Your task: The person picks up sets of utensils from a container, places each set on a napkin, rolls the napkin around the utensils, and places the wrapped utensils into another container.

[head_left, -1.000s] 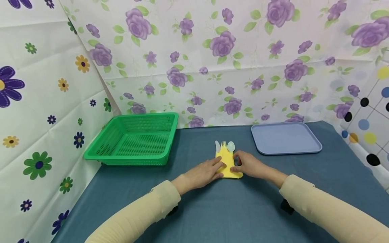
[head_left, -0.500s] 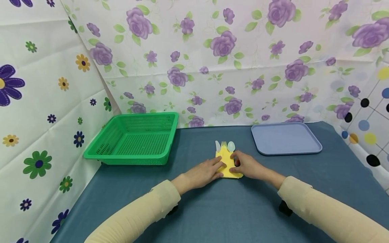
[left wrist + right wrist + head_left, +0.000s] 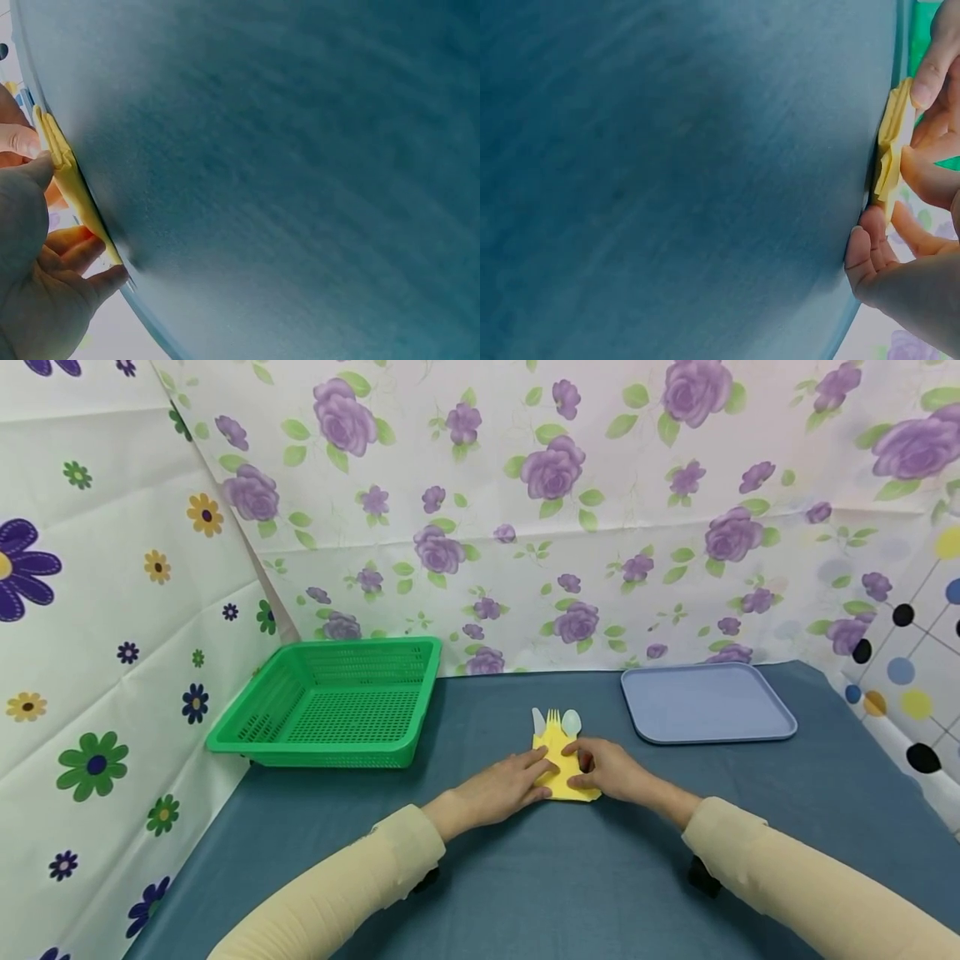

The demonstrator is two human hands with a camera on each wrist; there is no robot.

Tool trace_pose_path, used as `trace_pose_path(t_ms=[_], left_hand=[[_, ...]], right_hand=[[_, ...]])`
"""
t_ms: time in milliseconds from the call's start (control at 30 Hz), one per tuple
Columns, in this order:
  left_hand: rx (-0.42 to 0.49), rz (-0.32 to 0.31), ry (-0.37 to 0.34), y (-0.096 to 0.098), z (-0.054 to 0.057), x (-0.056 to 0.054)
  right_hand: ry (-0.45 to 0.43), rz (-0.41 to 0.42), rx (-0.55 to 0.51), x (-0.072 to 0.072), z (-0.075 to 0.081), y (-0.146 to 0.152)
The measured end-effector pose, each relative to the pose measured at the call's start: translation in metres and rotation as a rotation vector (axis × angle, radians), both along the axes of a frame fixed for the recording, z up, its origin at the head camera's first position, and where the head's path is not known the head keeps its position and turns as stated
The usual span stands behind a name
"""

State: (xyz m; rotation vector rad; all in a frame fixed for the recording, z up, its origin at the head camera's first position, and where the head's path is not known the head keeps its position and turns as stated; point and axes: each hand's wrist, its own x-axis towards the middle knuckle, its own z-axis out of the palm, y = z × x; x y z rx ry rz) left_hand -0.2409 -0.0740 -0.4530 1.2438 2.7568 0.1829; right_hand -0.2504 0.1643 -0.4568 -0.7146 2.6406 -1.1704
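Note:
A folded yellow napkin [image 3: 561, 788] lies flat on the table, with a white knife [image 3: 538, 721], a yellow fork [image 3: 553, 717] and a pale spoon [image 3: 571, 722] showing side by side at its top end. The rest of the cutlery is hidden. My left hand [image 3: 497, 787] rests along the napkin's left side, fingers spread over it. From the right, my right hand [image 3: 618, 768] touches the napkin with thumb and forefinger held apart, the other fingers bent at its edge. The left wrist view shows the napkin [image 3: 73, 180] edge-on, as does the right wrist view.
A green perforated basket [image 3: 315, 747] stands at the back left of the table [image 3: 495, 893]. At the back right lies a blue-grey tray [image 3: 705, 702]. Flowered cloths [image 3: 495, 510] hang behind and at the left.
My right forefinger has moved left, from the napkin's right edge onto its face below the spoon. The left hand, napkin and cutlery stay in place.

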Motion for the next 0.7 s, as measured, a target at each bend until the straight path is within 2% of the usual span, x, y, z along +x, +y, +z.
trace_pose_path(t_ms=[167, 367, 467, 567, 700], left_hand=[[0.015, 0.027, 0.009, -0.004, 0.002, 0.005], [0.049, 0.098, 0.052, -0.007, 0.005, 0.009], [0.089, 0.143, 0.038, -0.005, 0.006, 0.010], [0.235, 0.210, -0.069, -0.002, 0.008, 0.008], [0.544, 0.291, -0.293, 0.003, 0.014, 0.005]], right_hand=[[-0.030, 0.009, -0.039, -0.001, -0.001, -0.002], [-0.041, -0.004, -0.028, 0.000, 0.000, -0.002], [-0.039, -0.004, -0.022, 0.001, 0.000, -0.001], [-0.040, 0.000, -0.022, 0.000, 0.000, 0.000], [-0.034, -0.004, -0.023, 0.000, -0.001, 0.001]])
